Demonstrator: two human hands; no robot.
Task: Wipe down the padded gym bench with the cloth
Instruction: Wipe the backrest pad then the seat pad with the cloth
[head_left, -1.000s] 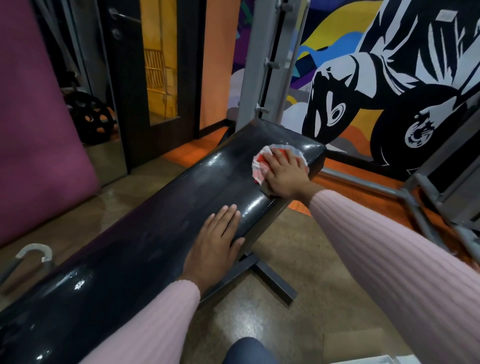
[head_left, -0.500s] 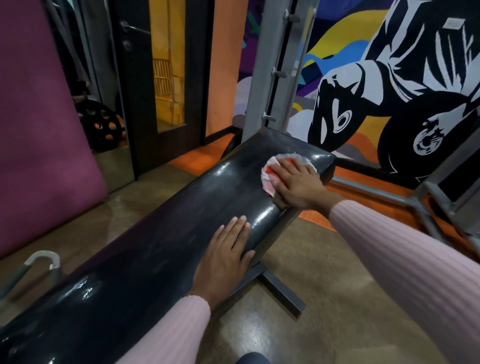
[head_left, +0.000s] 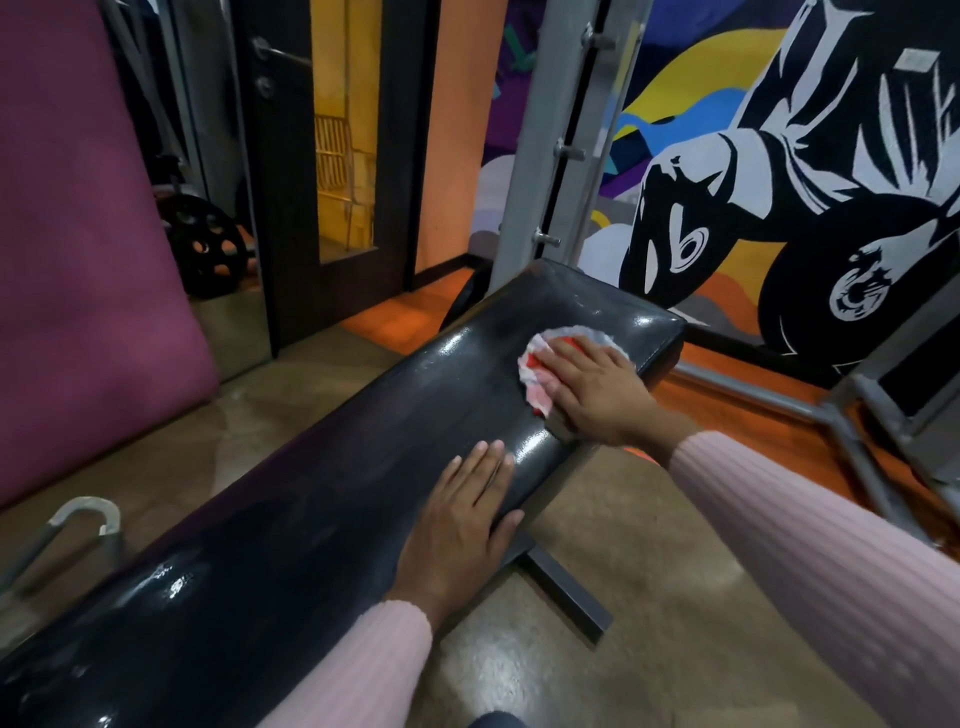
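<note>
The black padded bench (head_left: 322, 467) lay as before; the right hand (head_left: 597, 387), fingers flat, pressed the cloth (head_left: 535, 374) slightly nearer, and the left hand (head_left: 462, 525) stayed flat, holding nothing.

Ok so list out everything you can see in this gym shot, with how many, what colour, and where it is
padded bench: one, glossy black, running from lower left to centre right
cloth: one, white and red, on the bench's far end under the right hand
bench foot: one, dark metal, on the floor below the bench
mat: one, purple, leaning at left
weight plate: one, black, on the floor behind the mat
door: one, dark with a glass panel, at the back
rack upright: one, grey, behind the bench
mural: one, multicoloured, right wall
floor: brown, orange strip near the wall
left hand: flat on the bench's near edge, pink sleeve
right hand: pressing the cloth, pink sleeve
</note>
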